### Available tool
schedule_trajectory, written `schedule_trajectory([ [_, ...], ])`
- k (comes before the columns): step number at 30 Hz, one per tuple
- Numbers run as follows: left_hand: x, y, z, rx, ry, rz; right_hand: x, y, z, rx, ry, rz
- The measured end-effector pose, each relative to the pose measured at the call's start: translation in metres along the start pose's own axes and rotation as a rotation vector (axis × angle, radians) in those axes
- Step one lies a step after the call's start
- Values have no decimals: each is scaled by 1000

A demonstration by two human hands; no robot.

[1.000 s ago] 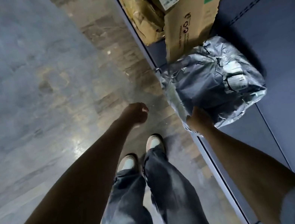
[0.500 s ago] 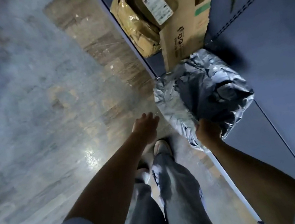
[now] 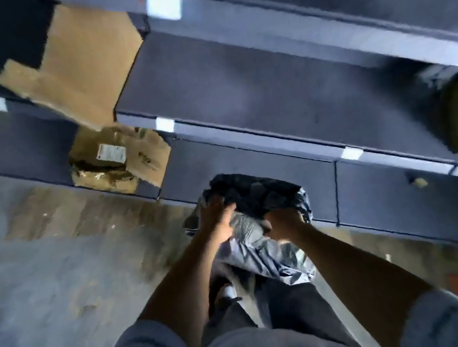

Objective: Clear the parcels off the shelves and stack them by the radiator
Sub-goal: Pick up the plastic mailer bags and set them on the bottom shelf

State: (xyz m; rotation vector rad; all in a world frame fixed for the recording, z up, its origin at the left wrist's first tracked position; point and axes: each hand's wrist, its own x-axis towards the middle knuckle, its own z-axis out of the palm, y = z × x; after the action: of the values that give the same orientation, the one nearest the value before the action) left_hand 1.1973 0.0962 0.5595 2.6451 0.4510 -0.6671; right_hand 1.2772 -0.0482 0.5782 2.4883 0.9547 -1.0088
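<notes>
- Head view: the dark blue metal shelves point(image 3: 238, 92) fill the upper part of the picture, in several levels, and most of their surface is bare.
- A flat sheet of brown cardboard point(image 3: 86, 67) is seen on an upper level at the left. Below it, on the lowest level, a crumpled brown paper parcel with a white label point(image 3: 109, 163) is lying.
- The crumpled grey plastic mailer bag point(image 3: 254, 202) is held at the front edge of the lowest shelf, partly over the floor. Its loose end hangs down between the arms.
- The bag is judged soft, light and a little slippery. It should be taken by its full body, not by the loose film, which could tear or slide.
- The left hand point(image 3: 218, 221) is laid on the left side of the bag, with the fingers bent over it.
- The right hand point(image 3: 283, 220) is closed on a fold of the bag from below.
</notes>
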Motion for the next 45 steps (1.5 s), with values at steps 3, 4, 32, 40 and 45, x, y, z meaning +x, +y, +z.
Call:
schedule_trajectory([
  [3, 2, 82, -18, 165, 41, 262, -62, 71, 6, 173, 30, 137],
  [4, 2, 114, -21, 209, 41, 346, -85, 97, 12, 241, 48, 187],
  [32, -347, 964, 296, 574, -48, 1645, -736, 520, 470, 691, 504, 1715],
  [40, -331, 1102, 393, 665, -70, 1765, -753, 630, 554, 758, 369, 1773],
  [45, -328, 1147, 436, 719, -140, 1749, -762, 676, 595, 861, 280, 1761],
])
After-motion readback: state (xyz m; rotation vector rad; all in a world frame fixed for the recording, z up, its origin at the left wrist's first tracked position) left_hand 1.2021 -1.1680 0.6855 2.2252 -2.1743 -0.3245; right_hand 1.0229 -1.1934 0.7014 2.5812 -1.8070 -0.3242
